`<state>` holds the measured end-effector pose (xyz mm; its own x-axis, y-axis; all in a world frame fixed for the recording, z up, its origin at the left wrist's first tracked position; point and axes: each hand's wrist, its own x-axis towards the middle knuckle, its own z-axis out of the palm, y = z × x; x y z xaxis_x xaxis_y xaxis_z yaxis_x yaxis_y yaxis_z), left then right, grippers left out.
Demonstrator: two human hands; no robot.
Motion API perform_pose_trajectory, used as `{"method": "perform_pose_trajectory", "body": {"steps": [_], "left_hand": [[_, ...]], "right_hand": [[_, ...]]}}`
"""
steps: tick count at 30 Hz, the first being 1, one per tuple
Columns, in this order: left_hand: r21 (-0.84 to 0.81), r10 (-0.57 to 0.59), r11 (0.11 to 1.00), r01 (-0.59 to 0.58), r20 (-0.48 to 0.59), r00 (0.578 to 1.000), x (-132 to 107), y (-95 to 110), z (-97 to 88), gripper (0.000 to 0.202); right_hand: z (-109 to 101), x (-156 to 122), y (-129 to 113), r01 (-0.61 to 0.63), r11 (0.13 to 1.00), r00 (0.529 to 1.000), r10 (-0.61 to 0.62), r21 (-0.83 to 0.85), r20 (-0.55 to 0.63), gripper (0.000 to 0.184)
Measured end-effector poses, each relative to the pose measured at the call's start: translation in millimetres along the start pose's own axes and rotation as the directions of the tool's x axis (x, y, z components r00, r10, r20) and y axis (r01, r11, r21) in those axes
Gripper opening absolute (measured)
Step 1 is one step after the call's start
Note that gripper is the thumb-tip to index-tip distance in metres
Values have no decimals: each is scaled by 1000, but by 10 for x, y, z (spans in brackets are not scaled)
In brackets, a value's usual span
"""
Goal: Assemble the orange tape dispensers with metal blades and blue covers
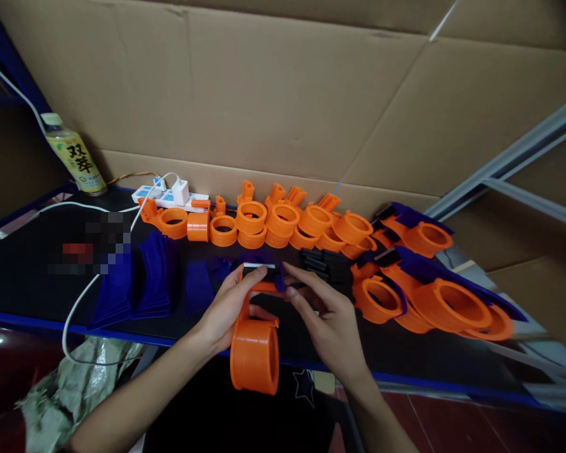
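My left hand [227, 309] is closed round the handle of an orange tape dispenser [255, 358], its ring hanging down toward me. The thumb lies on the black blade holder at its top, where a toothed blade [257, 265] shows along the far edge. My right hand [327, 314] pinches a small dark blue part [280, 277] at the right end of that head. Whether this part is fully seated I cannot tell. Behind my hands lie several black blade holders [323, 264] and loose blue plastic pieces [199, 286].
Orange dispensers [283, 220] stand stacked along the cardboard wall. Others, fitted with blue pieces [453, 305], lie at the right. Stacked blue plates [153, 277] sit left, near a white cable [82, 299]. A power strip [170, 196] and a drink bottle [75, 154] are at the back left.
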<state>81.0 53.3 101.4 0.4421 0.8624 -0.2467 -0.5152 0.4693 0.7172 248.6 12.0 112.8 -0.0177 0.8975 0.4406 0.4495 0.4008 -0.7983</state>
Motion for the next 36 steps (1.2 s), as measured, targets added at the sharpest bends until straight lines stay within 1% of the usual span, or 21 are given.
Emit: {"method": "perform_pose_trajectory", "body": {"steps": [2,4,5,7,9,12,14,16,18,20,23,26,28,29,31,32,36], "left_hand": [[-1,-14,1000,14,-2,1000,0,-24,9,38],[13,-1,1000,1,-17,1000,12,-67,19,37],[22,11,1000,-11,-28,1000,20,-92,25,37],[24,31,999,-30,-54,998,37,-137,34,38],[6,30,1000,-29,-70,997,48,-166,39,40],[-1,29,1000,-29,-83,996,53,-174,38,39],[19,43,999,-41,-88,995,57,-168,29,39],[53,71,996,-67,-90,993,67,-167,16,39],[99,111,990,-102,-100,989,79,-174,2,39],[136,135,983,-120,-104,985,87,-187,-9,39],[139,105,986,-93,-81,991,82,-193,-11,38],[87,51,995,-48,-41,998,57,-172,11,38],[57,15,998,-14,-16,1000,41,-151,29,38],[53,-2,999,2,-9,1000,37,-143,35,38],[60,-30,998,30,-4,1000,34,-133,39,36],[67,-39,997,39,-1,999,36,-132,37,35],[105,-50,993,48,12,999,34,-123,19,30]], "right_hand": [[2,11,11,-26,999,1000,26,31,-7,35],[16,17,15,-31,999,999,31,36,10,31],[29,14,16,-27,999,1000,26,24,6,29],[66,0,20,-13,999,999,11,-39,-41,27],[106,-19,23,-9,993,997,-1,-122,-82,29],[152,-42,25,7,979,998,-18,-203,-55,34],[172,-59,22,32,964,998,-43,-263,-38,37],[188,-80,19,43,940,997,-64,-340,-50,41],[196,-98,16,38,924,996,-64,-380,-55,43],[188,-106,11,33,927,997,-55,-372,-49,44],[135,-104,9,13,953,999,-22,-302,-25,45],[51,-108,33,-43,991,999,43,-127,0,42],[-9,-121,63,-81,997,997,81,-10,-7,40],[-37,-128,78,-89,996,996,90,20,-20,40],[-89,-139,104,-81,997,996,82,11,-40,41],[-111,-142,113,-67,998,997,67,-15,-31,41],[-175,-136,131,17,995,997,-9,-97,81,42]]}}
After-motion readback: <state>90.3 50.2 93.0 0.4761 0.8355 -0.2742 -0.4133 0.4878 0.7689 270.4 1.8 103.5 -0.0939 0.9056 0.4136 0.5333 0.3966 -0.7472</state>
